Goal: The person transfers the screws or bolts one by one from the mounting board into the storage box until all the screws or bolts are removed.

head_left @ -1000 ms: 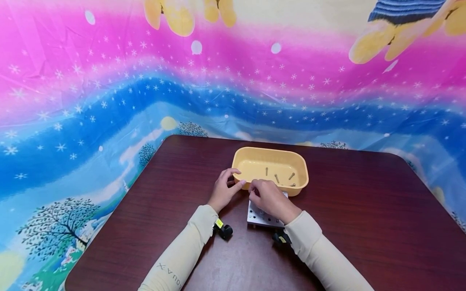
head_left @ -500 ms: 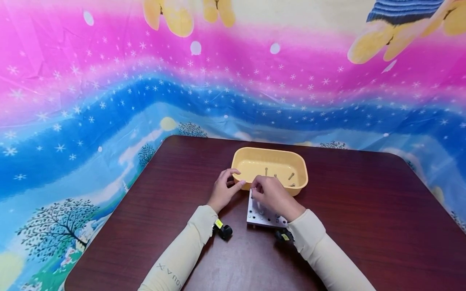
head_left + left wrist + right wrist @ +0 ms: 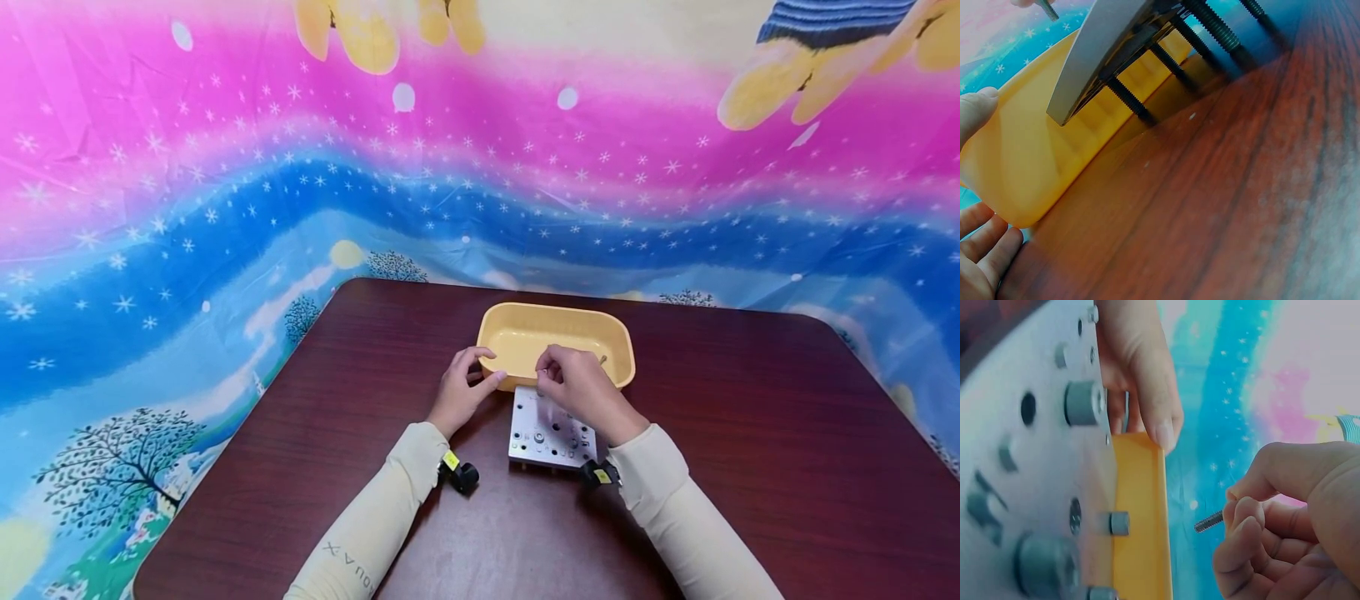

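My left hand [image 3: 456, 400] holds the left end of a yellow plastic bin [image 3: 517, 348], thumb and fingers around its corner. My right hand [image 3: 583, 390] pinches a small screw [image 3: 1210, 522] above the bin's front wall; its threaded end sticks out from the fingertips. Just in front of the bin sits a silver metal plate [image 3: 531, 450] with holes and several socket-head screws [image 3: 1085, 403] in it. From the left wrist, threaded shanks [image 3: 1127, 100] are visible poking down beneath the plate. One loose screw [image 3: 603, 359] shows inside the bin; my right hand covers part of the bin's inside.
The dark red-brown table [image 3: 337, 375] has rounded far corners. Behind it hangs a colourful printed cloth [image 3: 225, 167]. Small black cameras are strapped at the left wrist [image 3: 459, 477] and the right wrist [image 3: 600, 475].
My right hand has moved right and away from the plate's far left corner, towards the bin, uncovering more of the plate. My left hand and the bin have stayed in place.
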{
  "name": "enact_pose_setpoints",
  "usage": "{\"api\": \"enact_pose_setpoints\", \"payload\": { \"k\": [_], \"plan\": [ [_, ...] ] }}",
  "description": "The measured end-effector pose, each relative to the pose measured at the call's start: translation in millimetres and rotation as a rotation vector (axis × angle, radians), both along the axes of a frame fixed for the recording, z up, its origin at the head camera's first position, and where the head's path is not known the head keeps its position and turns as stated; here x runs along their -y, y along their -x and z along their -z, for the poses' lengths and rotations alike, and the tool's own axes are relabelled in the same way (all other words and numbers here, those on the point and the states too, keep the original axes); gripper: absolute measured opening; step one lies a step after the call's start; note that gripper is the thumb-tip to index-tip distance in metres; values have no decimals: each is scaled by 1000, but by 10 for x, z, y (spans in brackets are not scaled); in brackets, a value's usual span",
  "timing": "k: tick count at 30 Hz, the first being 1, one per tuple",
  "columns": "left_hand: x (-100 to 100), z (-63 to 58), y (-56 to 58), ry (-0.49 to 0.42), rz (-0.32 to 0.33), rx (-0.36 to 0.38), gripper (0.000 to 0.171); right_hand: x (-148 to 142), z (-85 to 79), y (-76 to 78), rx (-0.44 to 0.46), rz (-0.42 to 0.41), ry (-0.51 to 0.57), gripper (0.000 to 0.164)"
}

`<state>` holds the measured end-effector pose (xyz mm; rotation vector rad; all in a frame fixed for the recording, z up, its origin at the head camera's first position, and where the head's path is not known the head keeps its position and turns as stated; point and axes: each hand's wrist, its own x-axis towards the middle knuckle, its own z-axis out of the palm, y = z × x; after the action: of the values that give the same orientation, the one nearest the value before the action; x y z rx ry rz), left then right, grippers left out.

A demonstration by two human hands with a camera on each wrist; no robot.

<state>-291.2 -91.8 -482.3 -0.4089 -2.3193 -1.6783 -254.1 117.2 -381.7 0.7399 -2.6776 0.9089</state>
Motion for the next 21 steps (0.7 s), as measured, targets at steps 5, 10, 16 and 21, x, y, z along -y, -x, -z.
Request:
{"api": "enact_pose_setpoints", "payload": {
  "k": [5, 10, 16, 21],
  "plan": [
    [-1, -7, -3, 6, 1, 9, 32, -80, -51, 20, -11, 20, 20, 3],
    [-5, -3, 1, -22, 12, -20, 33, -161, -75, 53, -32, 56, 33, 5],
    [-1, 1, -3, -4, -2, -18, 32, -232, -50, 110, -71, 82, 30, 5],
    [3, 4, -4, 15, -8, 3, 33, -296, -41, 141, -40, 96, 40, 5]
  ]
}}
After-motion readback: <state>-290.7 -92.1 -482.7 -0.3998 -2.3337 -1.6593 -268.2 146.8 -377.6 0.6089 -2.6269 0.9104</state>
